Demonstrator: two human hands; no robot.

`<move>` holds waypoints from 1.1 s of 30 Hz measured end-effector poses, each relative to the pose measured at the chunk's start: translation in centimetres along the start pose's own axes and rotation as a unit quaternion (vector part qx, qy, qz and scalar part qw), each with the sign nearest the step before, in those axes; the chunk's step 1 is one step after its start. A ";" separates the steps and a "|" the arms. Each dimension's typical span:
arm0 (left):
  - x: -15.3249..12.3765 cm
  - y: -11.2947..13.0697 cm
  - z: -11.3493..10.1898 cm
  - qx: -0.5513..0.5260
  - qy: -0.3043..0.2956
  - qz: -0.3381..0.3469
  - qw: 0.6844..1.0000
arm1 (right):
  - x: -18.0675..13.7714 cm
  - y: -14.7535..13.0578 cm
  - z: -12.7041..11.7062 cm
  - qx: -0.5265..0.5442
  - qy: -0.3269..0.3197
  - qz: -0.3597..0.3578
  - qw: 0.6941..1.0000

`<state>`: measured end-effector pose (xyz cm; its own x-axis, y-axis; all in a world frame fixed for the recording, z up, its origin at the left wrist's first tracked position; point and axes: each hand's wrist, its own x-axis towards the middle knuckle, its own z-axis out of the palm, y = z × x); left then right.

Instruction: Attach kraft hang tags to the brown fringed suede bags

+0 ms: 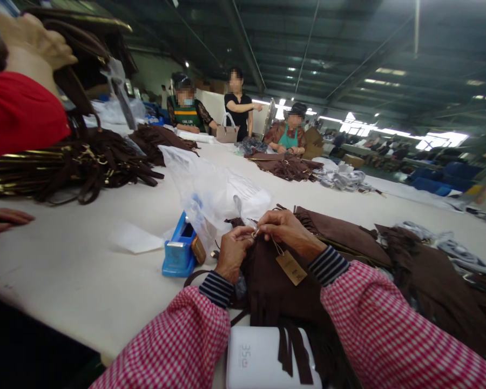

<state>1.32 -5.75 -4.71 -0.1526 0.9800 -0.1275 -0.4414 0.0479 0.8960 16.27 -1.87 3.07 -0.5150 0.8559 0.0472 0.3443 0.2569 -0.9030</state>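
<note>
Both forearms reach forward from the bottom edge, in red-and-white check sleeves with dark striped cuffs. Left hand: knuckles up, fingers curled, tips pinching a small metal ring on the bag. Right hand: wrist bent inward, thumb and forefinger meeting the left fingertips at the same ring. Both hands are closed in a fine pinch; contact point partly hidden by the fingers.

Bag: dark brown, matte, suede-like, lying flat on the table directly under the hands; long cut fringe strips hang toward the near edge. A tan card tag, rectangular, hangs on a thin string below the ring, resting on the bag.

Table: pale, smooth. Blue plastic box just left of the left hand. Crumpled clear plastic bag behind the hands. White device with rounded corners at the near edge, fringe lying across it. More brown fringed pieces to the right, a heap of brown straps far left. Another person's fingers rest on the table at the left edge; three people sit or stand at the far end.
</note>
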 end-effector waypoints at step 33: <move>0.5 -0.9 -0.2 -0.016 -0.001 0.021 1.000 | 1.0 2.4 2.0 -0.246 0.115 -0.124 0.954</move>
<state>1.43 -5.36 -5.63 -0.1697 0.9815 -0.0886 -0.4625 0.0001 0.8866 15.04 -1.27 0.10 -0.4611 0.8032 0.3771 0.5910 0.5950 -0.5447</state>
